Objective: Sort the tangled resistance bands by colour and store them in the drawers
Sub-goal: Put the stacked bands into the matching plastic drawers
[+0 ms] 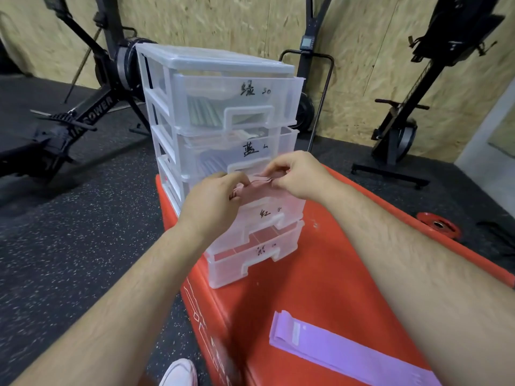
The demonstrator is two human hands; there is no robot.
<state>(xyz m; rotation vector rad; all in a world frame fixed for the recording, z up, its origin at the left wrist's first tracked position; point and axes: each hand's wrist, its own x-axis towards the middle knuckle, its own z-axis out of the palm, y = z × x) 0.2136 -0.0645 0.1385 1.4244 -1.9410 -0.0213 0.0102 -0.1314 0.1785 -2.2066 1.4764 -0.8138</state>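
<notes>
Both hands hold a pink band above the third drawer of a clear plastic drawer unit. The left hand has its fingers curled round one end, and the right hand pinches the other end between thumb and fingertips. The third drawer is pulled out, and so is the bottom drawer below it. Green bands show through the top drawer, and bluish ones through the second drawer. The unit stands on a red box, where a purple band lies flat, well apart from the drawers. A white shoe rests on the speckled floor
</notes>
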